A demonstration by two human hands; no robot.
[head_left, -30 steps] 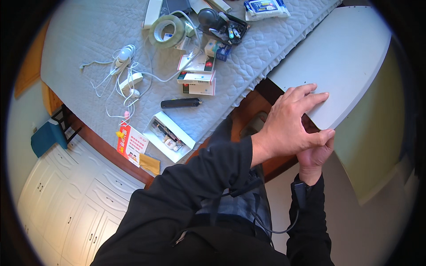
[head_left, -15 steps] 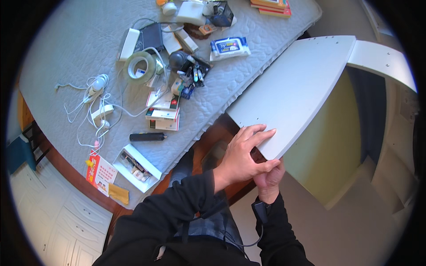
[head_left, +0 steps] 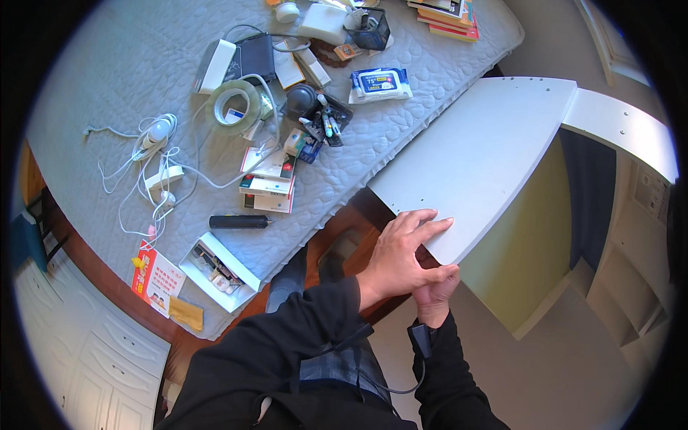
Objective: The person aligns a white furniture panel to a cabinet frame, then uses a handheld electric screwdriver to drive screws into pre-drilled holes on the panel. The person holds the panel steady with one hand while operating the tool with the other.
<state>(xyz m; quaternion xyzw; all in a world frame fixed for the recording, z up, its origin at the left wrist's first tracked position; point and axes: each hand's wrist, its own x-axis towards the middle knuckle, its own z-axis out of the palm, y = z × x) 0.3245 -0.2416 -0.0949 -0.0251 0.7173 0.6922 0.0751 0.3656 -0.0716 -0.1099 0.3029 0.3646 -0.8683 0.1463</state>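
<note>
Left hand (head_left: pixel 395 252) and right hand (head_left: pixel 436 292) meet at the near corner of a white board (head_left: pixel 466 154). The left is clamped on that end, its fingers laid over the top face and its thumb around the edge; the right sits just below the corner with its fingers mostly hidden, so I cannot tell whether it grips. The board lies alongside the bed (head_left: pixel 107 86), its far end meeting a curved white panel (head_left: pixel 609 111) with small holes, and a yellow-green panel (head_left: pixel 527 236) shows beneath it. On the bed's grey quilted cover, a black handheld tool (head_left: pixel 238 222) lies between a stack of small boxes (head_left: pixel 268 183) and an open white box (head_left: pixel 241 262) holding small items. A roll of clear tape (head_left: pixel 254 111), a pack of wipes (head_left: pixel 381 85) and tangled white cords (head_left: pixel 154 140) lie farther up.
</note>
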